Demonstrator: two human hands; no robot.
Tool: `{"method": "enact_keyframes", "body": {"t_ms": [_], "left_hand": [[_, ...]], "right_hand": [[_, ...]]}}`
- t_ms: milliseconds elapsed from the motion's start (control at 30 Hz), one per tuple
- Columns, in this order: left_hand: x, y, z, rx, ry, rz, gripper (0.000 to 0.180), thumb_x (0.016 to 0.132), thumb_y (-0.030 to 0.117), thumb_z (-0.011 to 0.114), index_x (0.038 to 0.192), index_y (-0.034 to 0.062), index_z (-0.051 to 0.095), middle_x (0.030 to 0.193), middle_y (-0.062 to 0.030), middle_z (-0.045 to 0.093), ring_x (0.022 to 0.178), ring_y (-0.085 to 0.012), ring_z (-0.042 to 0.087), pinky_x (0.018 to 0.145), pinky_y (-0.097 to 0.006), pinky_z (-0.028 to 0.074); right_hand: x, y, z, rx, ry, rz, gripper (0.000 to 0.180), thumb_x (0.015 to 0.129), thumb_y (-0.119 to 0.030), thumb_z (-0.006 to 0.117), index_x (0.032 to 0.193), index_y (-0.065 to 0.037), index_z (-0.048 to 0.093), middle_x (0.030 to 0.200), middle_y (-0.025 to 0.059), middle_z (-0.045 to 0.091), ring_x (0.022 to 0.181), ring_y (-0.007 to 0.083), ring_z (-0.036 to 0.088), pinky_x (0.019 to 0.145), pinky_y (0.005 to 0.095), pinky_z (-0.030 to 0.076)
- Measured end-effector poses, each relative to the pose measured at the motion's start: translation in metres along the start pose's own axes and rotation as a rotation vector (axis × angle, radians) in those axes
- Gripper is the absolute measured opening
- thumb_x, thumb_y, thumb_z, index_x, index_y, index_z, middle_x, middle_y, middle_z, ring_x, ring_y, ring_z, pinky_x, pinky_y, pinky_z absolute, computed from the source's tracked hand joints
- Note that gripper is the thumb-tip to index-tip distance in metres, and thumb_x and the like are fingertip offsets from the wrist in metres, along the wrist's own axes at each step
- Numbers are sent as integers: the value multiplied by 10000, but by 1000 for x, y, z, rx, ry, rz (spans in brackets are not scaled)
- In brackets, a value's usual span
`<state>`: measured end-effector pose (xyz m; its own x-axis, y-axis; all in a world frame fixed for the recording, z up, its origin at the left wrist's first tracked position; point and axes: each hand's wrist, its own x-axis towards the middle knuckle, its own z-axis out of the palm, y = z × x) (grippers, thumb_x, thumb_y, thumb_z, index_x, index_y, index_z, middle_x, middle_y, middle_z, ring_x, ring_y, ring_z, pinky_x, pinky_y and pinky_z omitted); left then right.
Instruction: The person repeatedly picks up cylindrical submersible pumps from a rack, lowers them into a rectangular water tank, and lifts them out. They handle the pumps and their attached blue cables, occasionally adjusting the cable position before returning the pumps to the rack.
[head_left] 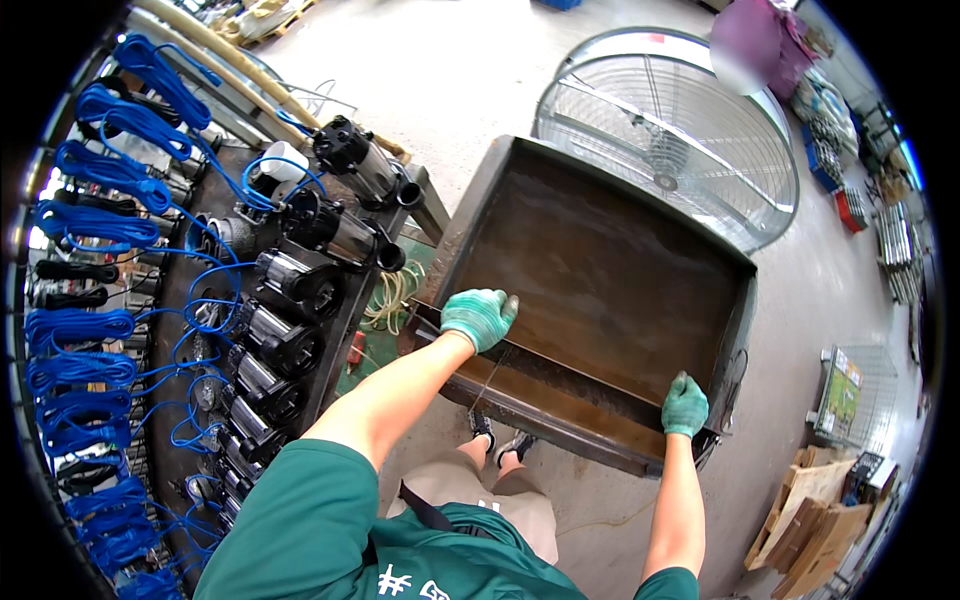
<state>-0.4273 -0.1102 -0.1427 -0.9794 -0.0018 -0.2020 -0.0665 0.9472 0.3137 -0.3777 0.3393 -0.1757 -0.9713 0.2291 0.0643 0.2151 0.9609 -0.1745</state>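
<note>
Both my hands wear green gloves and grip the near rim of a large, rusty brown metal tray (600, 260). My left hand (479, 316) clasps the rim at its near left corner. My right hand (684, 405) holds the same rim toward the near right corner. The tray is shallow, has raised edges and holds nothing. It hangs tilted above the concrete floor, in front of my legs and shoes (497, 437).
A dark table (330, 330) at my left carries several black and silver pump motors (290, 345) with coiled blue cables (95, 230). A big round floor fan (690, 130) stands beyond the tray. Wooden boards (815, 520) and a wire crate (850, 390) sit at the right.
</note>
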Motion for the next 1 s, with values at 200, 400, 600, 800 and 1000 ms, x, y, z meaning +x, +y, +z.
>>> {"method": "enact_keyframes", "body": {"t_ms": [200, 400, 600, 800, 1000], "left_hand": [[-1, 3, -11, 20, -47, -7, 464, 1039, 456, 470, 893, 95, 723, 885, -176, 749, 852, -387, 725, 769, -520, 570], [2, 8, -24, -23, -147, -49, 493, 1034, 497, 472, 967, 88, 739, 1006, -169, 760, 966, -371, 725, 859, -505, 569], [-7, 0, -42, -141, -171, -50, 520, 1012, 550, 508, 1011, 87, 744, 1011, -175, 756, 979, -376, 725, 874, -512, 565], [-13, -46, -45, -857, 626, 54, 275, 1022, 325, 647, 979, 54, 667, 896, -150, 687, 864, -334, 676, 827, -432, 535], [-64, -169, -215, -694, 1363, -232, 230, 1094, 294, 559, 1068, 66, 554, 868, -58, 578, 819, -144, 594, 742, -319, 508]], "right_hand": [[-3, 5, 9, -6, 31, -8, 469, 1050, -434, 489, 865, -82, 738, 832, 212, 728, 774, 441, 705, 687, 546, 552], [-5, 2, 2, 27, 6, -44, 489, 1060, -429, 478, 784, -85, 690, 773, 208, 703, 725, 448, 686, 650, 557, 528], [0, -7, -3, 64, -29, -66, 433, 1069, -399, 501, 888, -56, 694, 859, 208, 715, 793, 436, 690, 702, 543, 527], [-8, -19, -33, 193, 93, -61, 460, 1103, -404, 469, 1019, 2, 668, 936, 263, 688, 850, 453, 650, 760, 517, 496], [-84, -22, -47, 535, 40, 230, 473, 1105, -405, 501, 920, -9, 682, 749, 61, 662, 669, 181, 577, 651, 374, 484]]}}
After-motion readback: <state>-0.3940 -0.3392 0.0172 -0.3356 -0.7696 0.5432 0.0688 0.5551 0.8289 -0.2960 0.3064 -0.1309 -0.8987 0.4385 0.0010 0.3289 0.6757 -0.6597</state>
